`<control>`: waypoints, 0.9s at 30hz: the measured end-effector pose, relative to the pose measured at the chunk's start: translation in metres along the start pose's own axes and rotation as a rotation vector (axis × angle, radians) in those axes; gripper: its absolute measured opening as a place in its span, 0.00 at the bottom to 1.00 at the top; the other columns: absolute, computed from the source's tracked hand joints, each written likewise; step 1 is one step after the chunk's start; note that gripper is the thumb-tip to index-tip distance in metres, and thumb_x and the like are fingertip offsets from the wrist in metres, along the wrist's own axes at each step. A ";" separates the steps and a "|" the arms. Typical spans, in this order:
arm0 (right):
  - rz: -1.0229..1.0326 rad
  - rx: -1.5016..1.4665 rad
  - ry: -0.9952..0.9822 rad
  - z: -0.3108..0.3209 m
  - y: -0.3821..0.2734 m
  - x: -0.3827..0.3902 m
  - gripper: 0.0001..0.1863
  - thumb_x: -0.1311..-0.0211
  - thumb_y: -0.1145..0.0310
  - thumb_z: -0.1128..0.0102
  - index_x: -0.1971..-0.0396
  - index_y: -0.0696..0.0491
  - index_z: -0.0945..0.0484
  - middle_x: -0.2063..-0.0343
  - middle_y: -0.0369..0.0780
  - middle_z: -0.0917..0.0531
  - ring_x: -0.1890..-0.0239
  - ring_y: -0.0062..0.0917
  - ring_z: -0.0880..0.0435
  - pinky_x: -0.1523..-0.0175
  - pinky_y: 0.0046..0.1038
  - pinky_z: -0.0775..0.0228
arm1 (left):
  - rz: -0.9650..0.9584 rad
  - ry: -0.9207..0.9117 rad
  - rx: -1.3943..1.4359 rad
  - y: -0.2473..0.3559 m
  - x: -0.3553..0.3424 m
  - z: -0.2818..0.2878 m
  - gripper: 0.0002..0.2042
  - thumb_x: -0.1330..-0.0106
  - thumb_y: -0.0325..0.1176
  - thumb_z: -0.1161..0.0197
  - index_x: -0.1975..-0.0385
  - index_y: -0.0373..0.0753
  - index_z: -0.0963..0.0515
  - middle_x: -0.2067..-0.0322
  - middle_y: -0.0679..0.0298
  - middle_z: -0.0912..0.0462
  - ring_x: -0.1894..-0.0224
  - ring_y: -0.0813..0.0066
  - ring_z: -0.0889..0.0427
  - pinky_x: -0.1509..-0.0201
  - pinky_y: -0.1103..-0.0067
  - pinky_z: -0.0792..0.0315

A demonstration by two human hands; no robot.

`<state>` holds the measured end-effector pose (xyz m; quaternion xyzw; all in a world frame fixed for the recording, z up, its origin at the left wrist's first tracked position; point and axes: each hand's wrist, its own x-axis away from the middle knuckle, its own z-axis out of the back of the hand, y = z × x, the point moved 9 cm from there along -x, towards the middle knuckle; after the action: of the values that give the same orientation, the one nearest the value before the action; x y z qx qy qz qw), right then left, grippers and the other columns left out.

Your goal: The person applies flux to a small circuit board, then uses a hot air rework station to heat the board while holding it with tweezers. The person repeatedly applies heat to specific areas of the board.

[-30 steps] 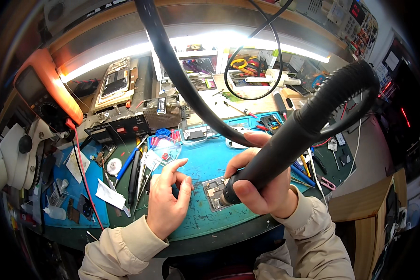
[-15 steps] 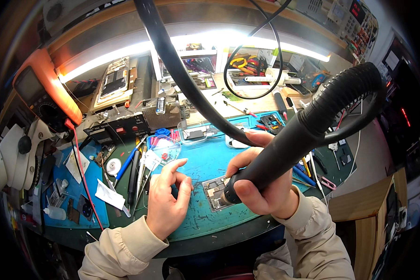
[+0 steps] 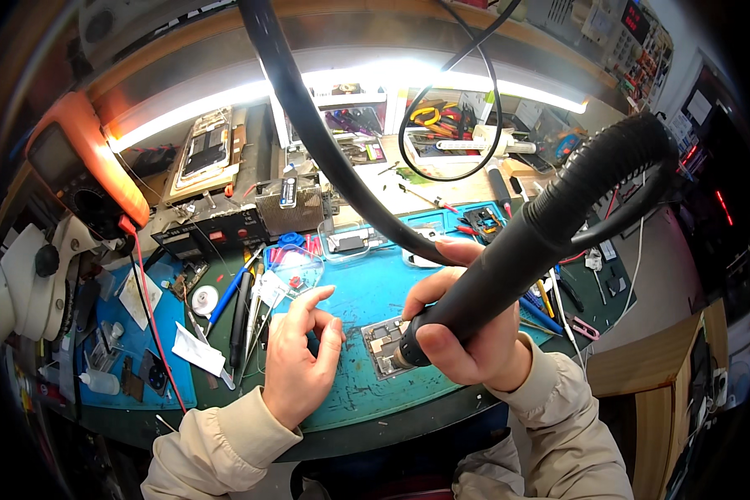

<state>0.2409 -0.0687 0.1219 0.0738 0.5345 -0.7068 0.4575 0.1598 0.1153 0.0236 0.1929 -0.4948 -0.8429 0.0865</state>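
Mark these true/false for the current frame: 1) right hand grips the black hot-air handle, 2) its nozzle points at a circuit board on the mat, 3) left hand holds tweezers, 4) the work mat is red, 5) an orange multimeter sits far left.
1) True: the right hand is wrapped around the black hot-air handle.
2) True: the nozzle sits right over the small circuit board.
3) False: the left hand holds nothing; it rests on the mat beside the board, fingers curled.
4) False: the work mat is blue-green.
5) True: the orange multimeter stands at the far left.
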 end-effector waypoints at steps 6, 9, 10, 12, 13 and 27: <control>0.097 -0.023 0.027 -0.001 -0.001 -0.002 0.26 0.31 0.60 0.33 0.44 0.63 0.27 0.70 0.38 0.13 0.60 0.23 0.18 0.50 0.28 0.30 | -0.128 0.002 -0.098 0.009 -0.001 0.002 0.20 0.28 0.24 0.39 0.37 0.34 0.27 0.71 0.64 0.18 0.67 0.77 0.20 0.56 0.77 0.27; 0.241 0.035 0.026 -0.001 -0.006 -0.005 0.37 0.36 0.66 0.26 0.35 0.70 0.35 0.74 0.37 0.14 0.76 0.19 0.15 0.65 0.22 0.24 | -0.128 0.009 -0.107 0.013 -0.002 0.003 0.20 0.28 0.26 0.39 0.37 0.36 0.26 0.71 0.66 0.17 0.64 0.73 0.21 0.50 0.73 0.29; 0.263 0.030 0.036 -0.003 -0.006 -0.005 0.37 0.36 0.67 0.26 0.35 0.70 0.35 0.74 0.37 0.13 0.76 0.19 0.15 0.65 0.22 0.24 | -0.130 0.014 -0.119 0.014 -0.001 0.003 0.20 0.28 0.26 0.39 0.37 0.37 0.26 0.71 0.66 0.17 0.64 0.72 0.21 0.49 0.73 0.29; 0.218 0.004 0.034 -0.003 -0.006 -0.004 0.33 0.33 0.64 0.30 0.38 0.67 0.33 0.72 0.38 0.13 0.72 0.21 0.17 0.58 0.24 0.27 | -0.116 0.009 -0.107 0.014 -0.001 0.003 0.20 0.28 0.26 0.38 0.37 0.37 0.26 0.71 0.67 0.17 0.62 0.72 0.21 0.48 0.72 0.30; 0.147 -0.020 0.024 -0.003 -0.004 -0.001 0.29 0.31 0.60 0.33 0.41 0.64 0.30 0.69 0.39 0.13 0.67 0.22 0.18 0.51 0.27 0.30 | -0.106 0.003 -0.103 0.014 -0.001 0.003 0.20 0.28 0.27 0.38 0.37 0.37 0.26 0.71 0.67 0.17 0.61 0.71 0.22 0.47 0.72 0.31; 0.086 -0.015 0.008 -0.002 -0.001 0.001 0.24 0.29 0.55 0.36 0.47 0.61 0.25 0.68 0.39 0.12 0.57 0.24 0.20 0.43 0.31 0.33 | -0.098 -0.007 -0.106 0.016 -0.001 0.003 0.20 0.28 0.27 0.39 0.37 0.38 0.26 0.70 0.67 0.16 0.61 0.71 0.22 0.46 0.71 0.32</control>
<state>0.2390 -0.0674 0.1215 0.0962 0.5376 -0.6822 0.4861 0.1583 0.1102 0.0388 0.2092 -0.4399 -0.8717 0.0538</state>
